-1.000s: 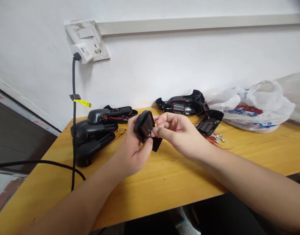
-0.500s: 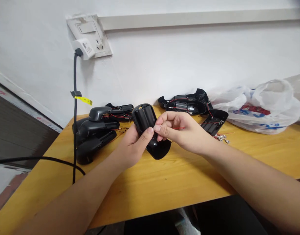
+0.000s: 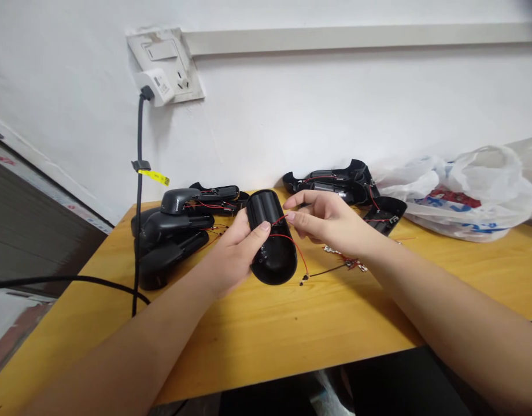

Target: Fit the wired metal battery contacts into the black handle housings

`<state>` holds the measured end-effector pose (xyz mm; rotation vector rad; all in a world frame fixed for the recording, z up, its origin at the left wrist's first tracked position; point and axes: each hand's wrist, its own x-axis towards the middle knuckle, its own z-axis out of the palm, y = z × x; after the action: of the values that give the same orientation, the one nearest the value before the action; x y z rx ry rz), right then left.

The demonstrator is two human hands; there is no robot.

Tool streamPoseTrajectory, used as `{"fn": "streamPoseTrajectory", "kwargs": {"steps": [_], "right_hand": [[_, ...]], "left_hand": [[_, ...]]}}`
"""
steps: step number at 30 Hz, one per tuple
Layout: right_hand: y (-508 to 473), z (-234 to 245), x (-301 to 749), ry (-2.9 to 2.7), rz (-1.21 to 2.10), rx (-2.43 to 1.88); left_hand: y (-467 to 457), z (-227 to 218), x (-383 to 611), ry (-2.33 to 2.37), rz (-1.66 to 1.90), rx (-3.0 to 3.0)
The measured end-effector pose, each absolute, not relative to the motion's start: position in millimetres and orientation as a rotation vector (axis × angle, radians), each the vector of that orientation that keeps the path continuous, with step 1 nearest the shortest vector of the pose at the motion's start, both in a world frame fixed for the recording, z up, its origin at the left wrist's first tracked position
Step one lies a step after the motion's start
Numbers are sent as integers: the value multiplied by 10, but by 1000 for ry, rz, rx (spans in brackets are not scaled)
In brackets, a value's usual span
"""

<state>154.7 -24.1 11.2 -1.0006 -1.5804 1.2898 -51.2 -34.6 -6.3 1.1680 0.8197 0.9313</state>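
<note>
My left hand grips a black plastic shell half, hollow side up, above the yellow wooden table. A thin red wire runs across the shell's cavity and hangs off its right side toward the table. My right hand pinches the upper end of that wire at the shell's inner edge, thumb and forefinger closed. A small bunch of metal contacts with red wires lies on the table just right of the shell.
A pile of black shell parts sits at the left, another group at the back by the wall. A white plastic bag lies at the right. A dark cable hangs from the wall socket.
The shell has turned so its hollow side faces up and lies lower. A red wire now stretches across it from my right fingers. The camera view shifted slightly.
</note>
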Motion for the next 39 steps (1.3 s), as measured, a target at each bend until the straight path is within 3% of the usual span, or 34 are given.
{"fn": "streamPoseTrajectory", "kwargs": {"steps": [7, 39], "right_hand": [[-292, 100, 1480, -1674, 1426, -956], [-303, 5, 1475, -1869, 1172, -919]], "left_hand": [[-297, -152, -582, 842, 970, 1317], [-312, -75, -639, 960, 830, 1828]]}}
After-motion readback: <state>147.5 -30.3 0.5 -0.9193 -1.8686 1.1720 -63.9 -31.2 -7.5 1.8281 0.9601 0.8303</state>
